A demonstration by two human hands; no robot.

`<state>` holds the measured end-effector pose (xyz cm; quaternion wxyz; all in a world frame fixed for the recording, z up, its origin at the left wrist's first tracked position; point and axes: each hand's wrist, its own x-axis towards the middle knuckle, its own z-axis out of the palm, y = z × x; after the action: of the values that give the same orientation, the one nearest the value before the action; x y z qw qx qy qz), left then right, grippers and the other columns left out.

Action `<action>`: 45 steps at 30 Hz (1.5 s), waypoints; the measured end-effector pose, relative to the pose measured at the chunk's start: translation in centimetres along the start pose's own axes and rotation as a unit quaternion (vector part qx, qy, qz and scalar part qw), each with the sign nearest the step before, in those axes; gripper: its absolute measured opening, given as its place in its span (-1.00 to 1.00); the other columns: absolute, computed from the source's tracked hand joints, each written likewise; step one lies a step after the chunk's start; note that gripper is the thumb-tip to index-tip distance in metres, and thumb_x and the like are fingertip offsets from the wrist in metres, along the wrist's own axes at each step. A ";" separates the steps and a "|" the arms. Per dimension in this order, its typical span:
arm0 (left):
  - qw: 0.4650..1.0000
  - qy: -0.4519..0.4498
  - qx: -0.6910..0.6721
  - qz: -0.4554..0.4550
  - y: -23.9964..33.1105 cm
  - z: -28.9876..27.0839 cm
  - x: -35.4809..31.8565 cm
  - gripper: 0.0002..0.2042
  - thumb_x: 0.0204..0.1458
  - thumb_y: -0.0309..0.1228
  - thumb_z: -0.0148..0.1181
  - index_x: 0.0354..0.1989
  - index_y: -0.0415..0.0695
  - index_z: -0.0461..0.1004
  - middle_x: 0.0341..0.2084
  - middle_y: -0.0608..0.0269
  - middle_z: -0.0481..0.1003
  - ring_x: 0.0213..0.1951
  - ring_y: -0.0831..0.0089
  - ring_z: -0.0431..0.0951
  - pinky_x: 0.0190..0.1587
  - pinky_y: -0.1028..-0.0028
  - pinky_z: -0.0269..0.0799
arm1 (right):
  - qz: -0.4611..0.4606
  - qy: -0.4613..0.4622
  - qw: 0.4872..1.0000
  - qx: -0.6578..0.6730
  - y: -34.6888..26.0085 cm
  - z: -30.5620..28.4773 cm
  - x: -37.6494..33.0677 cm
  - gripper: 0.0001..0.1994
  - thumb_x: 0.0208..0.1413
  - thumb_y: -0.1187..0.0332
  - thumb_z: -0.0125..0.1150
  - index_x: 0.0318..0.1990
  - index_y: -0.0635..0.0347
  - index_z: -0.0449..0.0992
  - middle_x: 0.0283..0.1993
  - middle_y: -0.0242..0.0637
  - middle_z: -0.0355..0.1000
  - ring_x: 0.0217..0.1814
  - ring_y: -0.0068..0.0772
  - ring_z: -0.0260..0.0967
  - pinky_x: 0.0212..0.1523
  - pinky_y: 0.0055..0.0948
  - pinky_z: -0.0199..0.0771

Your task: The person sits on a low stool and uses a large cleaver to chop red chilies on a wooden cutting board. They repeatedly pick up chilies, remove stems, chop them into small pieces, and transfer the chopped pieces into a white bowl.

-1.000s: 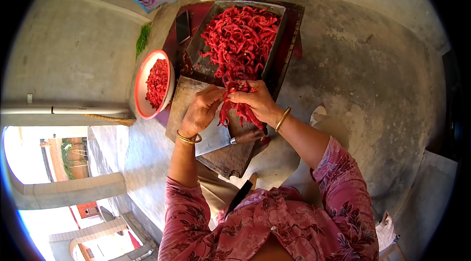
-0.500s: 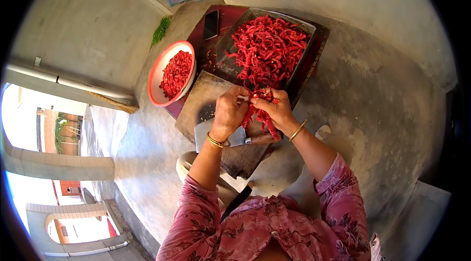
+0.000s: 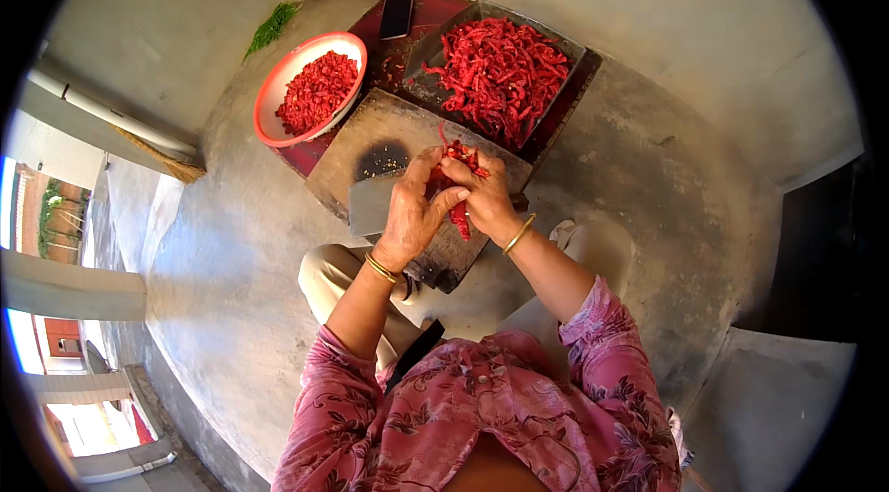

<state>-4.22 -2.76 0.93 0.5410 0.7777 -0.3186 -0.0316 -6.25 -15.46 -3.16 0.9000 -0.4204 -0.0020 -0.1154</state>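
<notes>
My right hand (image 3: 488,195) is closed around a small bunch of long red chilies (image 3: 460,221), some of which hang below the fingers. Against that bunch, my left hand (image 3: 414,211) has its fingers bent and pressed, gripping at the chilies. Both hands are held above a worn wooden chopping board (image 3: 356,136) that has a dark patch and scattered pale seeds. A cleaver (image 3: 369,203) lies flat on the board, its blade partly under my left hand and its handle hidden. Just beyond my hands, a metal tray (image 3: 426,66) holds a heap of whole red chilies (image 3: 505,71).
To the left, a white basin with an orange-red rim (image 3: 262,112) holds chopped red chilies (image 3: 319,92). A dark phone (image 3: 396,17) lies on the dark red low table (image 3: 435,6). Green stalks (image 3: 270,29) lie by the wall, and a broom (image 3: 176,166) is farther left.
The whole scene has shifted left and slightly up in the picture. My left hand's fingers have come around the chilies, with its thumb now across toward my right hand.
</notes>
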 end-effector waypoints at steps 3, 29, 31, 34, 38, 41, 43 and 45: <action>0.999 0.026 -0.009 0.046 -0.4 -0.9 -1.0 -0.38 -0.12 -0.35 0.39 0.11 -0.34 0.26 -0.04 0.08 0.40 -0.01 0.41 0.40 0.07 0.43 0.33 | 0.027 -0.007 0.999 0.029 0.1 2.1 -1.0 -0.85 0.17 0.42 0.13 -0.15 0.28 0.46 -0.24 -0.41 0.44 -0.26 -0.65 0.37 -0.25 -0.62 0.42; 0.966 0.169 -0.183 -0.064 -8.2 -9.0 -3.8 -0.66 -0.14 -0.64 0.23 -0.10 -0.32 0.45 -0.23 0.23 0.53 -0.24 0.51 0.51 -0.16 0.51 0.45 | 0.262 -0.167 0.947 -0.081 3.9 8.5 -0.2 -0.62 0.28 0.13 -0.05 0.12 0.18 0.31 -0.03 -0.31 0.39 -0.18 -0.39 0.45 -0.23 -0.36 0.52; 0.961 0.168 -0.206 -0.075 -9.7 -9.6 -3.1 -0.67 -0.09 -0.68 0.21 -0.08 -0.32 0.46 -0.31 0.32 0.55 -0.32 0.63 0.50 -0.23 0.57 0.47 | 0.257 -0.163 0.947 -0.106 3.0 9.1 0.1 -0.59 0.28 0.15 -0.04 0.16 0.21 0.28 -0.04 -0.29 0.39 -0.24 -0.36 0.48 -0.31 -0.42 0.54; 0.951 0.148 -0.254 -0.093 -10.2 -10.1 -1.9 -0.67 -0.09 -0.71 0.18 -0.07 -0.34 0.46 -0.37 0.28 0.56 -0.37 0.61 0.53 -0.30 0.59 0.49 | 0.167 -0.126 0.939 -0.274 2.2 6.0 0.0 -0.56 0.20 0.24 0.10 0.17 0.26 0.29 -0.06 -0.23 0.41 -0.37 -0.43 0.47 -0.44 -0.53 0.50; 0.960 0.131 -0.218 -0.120 -11.2 -11.8 -1.1 -0.71 -0.12 -0.76 0.14 -0.17 -0.29 0.50 -0.40 0.30 0.55 -0.42 0.60 0.52 -0.34 0.57 0.49 | -0.052 -0.189 0.731 -0.653 -2.2 1.9 -1.3 -0.62 0.04 0.40 0.18 0.04 0.25 0.39 -0.10 -0.17 0.41 -0.28 -0.31 0.42 -0.25 -0.42 0.44; 0.972 0.118 -0.174 -0.104 -12.1 -12.9 -0.7 -0.70 -0.10 -0.76 0.10 -0.15 -0.28 0.49 -0.42 0.33 0.54 -0.46 0.61 0.51 -0.39 0.59 0.48 | -0.181 -0.243 0.555 -0.775 -3.8 -0.7 -3.3 -0.65 -0.05 0.46 0.17 -0.03 0.21 0.43 -0.21 -0.20 0.39 -0.21 -0.21 0.34 -0.14 -0.34 0.37; 0.975 0.135 -0.138 -0.111 -12.4 -12.7 -0.7 -0.72 -0.10 -0.74 0.10 -0.17 -0.28 0.49 -0.45 0.36 0.52 -0.47 0.63 0.49 -0.41 0.60 0.44 | -0.157 -0.244 0.523 -0.801 -4.0 -1.3 -4.3 -0.68 -0.06 0.49 0.15 -0.07 0.18 0.44 -0.28 -0.24 0.36 -0.18 -0.18 0.30 -0.10 -0.30 0.34; 0.975 0.152 -0.115 -0.117 -12.4 -12.7 -0.2 -0.78 -0.11 -0.70 0.14 -0.24 -0.27 0.51 -0.50 0.42 0.50 -0.46 0.68 0.46 -0.41 0.62 0.38 | -0.189 -0.265 0.500 -0.803 -3.4 -2.0 -3.8 -0.70 -0.03 0.48 0.13 -0.07 0.17 0.44 -0.32 -0.25 0.33 -0.21 -0.22 0.30 -0.13 -0.31 0.35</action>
<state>6.36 10.43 -4.56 0.6615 0.7378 -0.1338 -0.0130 -10.91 -18.34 -2.27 0.0898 -0.9627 -0.2266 -0.1178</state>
